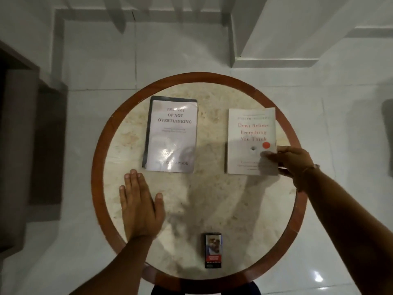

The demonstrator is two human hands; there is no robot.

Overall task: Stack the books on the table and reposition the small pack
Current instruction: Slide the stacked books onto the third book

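Two books lie apart on a round table [102, 133] with a marble top and a brown wooden rim. The left book [171, 135] has a pale cover with a dark spine and reads "The Art of Not Overthinking". The right book [251, 141] is white with red lettering. My right hand [291, 165] grips the right book's lower right edge, thumb on the cover. My left hand [140, 205] rests flat on the tabletop just below the left book, fingers straight and holding nothing. A small dark pack [213, 250] stands near the table's front edge.
White glossy floor tiles [340, 103] surround the table. A dark wooden piece of furniture [23, 135] stands at the left. White steps [297, 50] rise at the back right.
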